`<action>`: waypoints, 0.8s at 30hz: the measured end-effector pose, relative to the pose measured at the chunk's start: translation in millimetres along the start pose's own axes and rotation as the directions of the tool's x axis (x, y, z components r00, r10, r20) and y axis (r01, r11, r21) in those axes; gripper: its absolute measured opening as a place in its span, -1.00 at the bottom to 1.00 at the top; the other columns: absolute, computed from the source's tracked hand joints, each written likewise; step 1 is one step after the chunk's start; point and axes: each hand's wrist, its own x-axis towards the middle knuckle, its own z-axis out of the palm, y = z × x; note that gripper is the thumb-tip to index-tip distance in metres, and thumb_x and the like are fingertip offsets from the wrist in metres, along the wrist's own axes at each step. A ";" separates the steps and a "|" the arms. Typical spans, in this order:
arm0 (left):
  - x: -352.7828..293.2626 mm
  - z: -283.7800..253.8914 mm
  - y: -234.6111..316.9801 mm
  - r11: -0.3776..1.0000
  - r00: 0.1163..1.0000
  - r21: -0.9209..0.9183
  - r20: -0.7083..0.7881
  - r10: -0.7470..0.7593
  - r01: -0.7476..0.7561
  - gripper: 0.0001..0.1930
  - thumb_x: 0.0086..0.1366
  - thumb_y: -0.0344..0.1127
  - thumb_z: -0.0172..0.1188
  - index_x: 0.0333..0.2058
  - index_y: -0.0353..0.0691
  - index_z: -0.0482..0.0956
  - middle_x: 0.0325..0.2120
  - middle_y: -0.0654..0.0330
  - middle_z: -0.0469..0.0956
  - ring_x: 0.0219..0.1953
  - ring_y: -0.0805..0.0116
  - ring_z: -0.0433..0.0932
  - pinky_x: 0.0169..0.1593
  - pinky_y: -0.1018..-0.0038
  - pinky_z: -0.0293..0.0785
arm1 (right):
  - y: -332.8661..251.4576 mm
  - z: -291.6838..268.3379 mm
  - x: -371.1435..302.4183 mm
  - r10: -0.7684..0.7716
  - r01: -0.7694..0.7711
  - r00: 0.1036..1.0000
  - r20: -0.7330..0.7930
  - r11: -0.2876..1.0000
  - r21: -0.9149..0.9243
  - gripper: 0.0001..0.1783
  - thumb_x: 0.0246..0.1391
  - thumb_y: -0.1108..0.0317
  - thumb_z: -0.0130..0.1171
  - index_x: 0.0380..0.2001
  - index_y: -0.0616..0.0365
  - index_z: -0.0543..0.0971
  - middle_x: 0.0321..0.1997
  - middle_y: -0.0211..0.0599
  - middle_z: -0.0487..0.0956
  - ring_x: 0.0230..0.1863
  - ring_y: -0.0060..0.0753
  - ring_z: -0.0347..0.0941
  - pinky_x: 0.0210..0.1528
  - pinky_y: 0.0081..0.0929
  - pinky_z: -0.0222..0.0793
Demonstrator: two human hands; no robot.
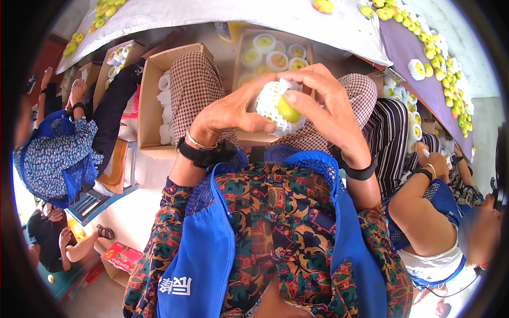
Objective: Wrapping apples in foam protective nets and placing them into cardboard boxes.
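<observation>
Above our lap, both hands meet on one item. We list what shows:

1. Green-yellow fruit (288,109), round, partly wrapped in a white foam net sleeve (270,103); it sits between our two hands, over the checked trousers (197,85).
2. Left hand (233,114): closed around the sleeve's left side, thumb running under it toward the fruit. A dark wrist strap (204,155) and a thin bangle sit at the wrist.
3. Right hand (331,106): curled over the top and right of the sleeve, thumb pressed on the bare part of the fruit. A dark band (360,172) circles the wrist.
4. Open cardboard box (275,53), just beyond the hands, holding several fruits already in white sleeves.
5. Second cardboard box (151,100), to the left, with a stack of spare white sleeves inside.
6. Table with pale cloth (222,16) across the top; loose green-yellow fruit lies along the purple cloth (413,53) at right.
7. Person in striped trousers (389,132) seated at our right; another in a blue patterned top (47,153) at our left.
8. Blue vest (207,254) over our patterned shirt, in the foreground.
</observation>
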 end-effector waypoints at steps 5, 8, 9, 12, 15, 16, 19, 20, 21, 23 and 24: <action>-4.0 1.0 0.5 0.996 0.995 -0.023 0.058 -0.080 0.082 -0.08 -0.11 -0.12 0.41 0.24 -0.33 0.25 0.00 0.13 0.47 0.02 0.34 0.44 0.14 0.41 0.35 | 16.7 2.0 2.8 -0.061 0.062 0.998 -0.012 0.982 0.178 -0.78 0.07 0.30 0.28 -0.24 0.17 0.62 -0.30 -0.36 0.53 -0.29 -0.49 0.41 -0.27 -0.53 0.34; -7.0 6.5 10.4 0.986 0.986 -0.048 0.067 -0.155 0.158 -0.09 -0.12 -0.15 0.43 0.22 -0.34 0.27 -0.04 0.16 0.48 -0.02 0.38 0.44 0.09 0.43 0.38 | 16.9 1.9 3.7 -0.003 -0.016 0.998 0.055 0.942 0.335 -0.84 0.13 0.34 0.25 -0.29 0.19 0.58 -0.35 -0.47 0.53 -0.31 -0.62 0.40 -0.27 -0.61 0.32; -7.6 5.7 10.7 0.989 0.987 -0.041 0.083 -0.137 0.140 -0.10 -0.13 -0.17 0.43 0.21 -0.35 0.27 -0.04 0.17 0.49 -0.03 0.40 0.44 0.07 0.44 0.39 | 15.8 2.0 4.0 0.070 -0.112 0.992 0.106 0.879 0.463 -0.86 0.16 0.35 0.23 -0.30 0.20 0.56 -0.37 -0.52 0.53 -0.32 -0.67 0.41 -0.27 -0.65 0.32; -6.5 3.2 8.9 0.989 0.985 -0.068 0.124 -0.122 0.131 -0.12 -0.12 -0.21 0.44 0.20 -0.35 0.28 -0.05 0.18 0.49 -0.04 0.42 0.44 0.05 0.46 0.41 | 16.8 2.9 6.9 0.076 -0.110 0.994 0.083 0.821 0.560 -0.87 0.21 0.37 0.20 -0.26 0.20 0.54 -0.36 -0.56 0.55 -0.34 -0.75 0.42 -0.29 -0.70 0.32; -6.2 -1.4 2.1 0.984 0.978 -0.100 0.165 -0.131 0.149 -0.14 -0.11 -0.22 0.44 0.19 -0.35 0.29 -0.06 0.19 0.51 -0.05 0.44 0.45 0.03 0.48 0.42 | 7.2 -2.0 11.8 0.218 -0.263 0.965 0.148 0.789 0.555 -0.85 0.18 0.37 0.21 -0.25 0.22 0.54 -0.35 -0.50 0.58 -0.33 -0.73 0.45 -0.29 -0.69 0.35; -6.4 -3.4 0.7 0.983 0.974 -0.100 0.182 -0.137 0.157 -0.14 -0.11 -0.23 0.44 0.19 -0.35 0.29 -0.07 0.19 0.51 -0.05 0.44 0.45 0.03 0.48 0.42 | 8.7 -2.9 14.3 0.218 -0.263 0.965 0.148 0.788 0.556 -0.85 0.18 0.37 0.21 -0.25 0.22 0.54 -0.35 -0.50 0.58 -0.33 -0.73 0.45 -0.29 -0.69 0.35; -0.8 0.8 9.6 0.979 0.973 -0.096 0.162 -0.164 0.181 -0.14 -0.12 -0.22 0.46 0.19 -0.34 0.29 -0.08 0.18 0.52 -0.05 0.43 0.46 0.03 0.47 0.43 | 17.3 -8.5 20.9 0.323 -0.383 0.924 0.205 0.777 0.499 -0.85 0.16 0.38 0.21 -0.25 0.21 0.54 -0.34 -0.48 0.59 -0.32 -0.73 0.46 -0.28 -0.67 0.36; -1.6 1.9 9.7 0.978 0.972 -0.093 0.162 -0.169 0.185 -0.14 -0.12 -0.22 0.46 0.19 -0.34 0.29 -0.08 0.18 0.52 -0.05 0.43 0.46 0.03 0.47 0.43 | 17.6 -9.4 22.6 0.327 -0.406 0.913 0.243 0.782 0.473 -0.84 0.15 0.37 0.21 -0.25 0.22 0.54 -0.35 -0.47 0.59 -0.32 -0.71 0.46 -0.27 -0.66 0.37; -2.4 2.2 8.9 0.973 0.966 -0.084 0.161 -0.200 0.216 -0.11 -0.13 -0.22 0.47 0.20 -0.34 0.27 -0.07 0.19 0.52 -0.04 0.43 0.46 0.04 0.47 0.43 | 16.4 -10.0 22.6 0.328 -0.424 0.903 0.278 0.788 0.446 -0.82 0.14 0.37 0.21 -0.24 0.22 0.54 -0.37 -0.46 0.59 -0.32 -0.69 0.47 -0.27 -0.65 0.38; -5.4 7.6 6.1 0.966 0.958 -0.055 0.158 -0.240 0.252 -0.08 -0.14 -0.21 0.47 0.22 -0.33 0.25 -0.05 0.19 0.51 -0.04 0.43 0.46 0.05 0.47 0.43 | 23.6 -1.6 13.8 0.276 -0.333 0.943 0.188 0.822 0.462 -0.82 0.14 0.36 0.22 -0.24 0.23 0.54 -0.38 -0.45 0.59 -0.32 -0.68 0.47 -0.28 -0.64 0.38; -6.0 4.7 5.7 0.971 0.971 -0.102 0.125 -0.205 0.218 0.01 -0.18 -0.23 0.49 0.27 -0.36 0.18 0.04 0.15 0.46 0.05 0.40 0.42 0.14 0.46 0.35 | 31.1 7.1 20.1 0.209 -0.225 0.974 0.086 0.857 0.463 -0.81 0.14 0.35 0.23 -0.24 0.23 0.55 -0.39 -0.44 0.59 -0.33 -0.66 0.47 -0.29 -0.64 0.38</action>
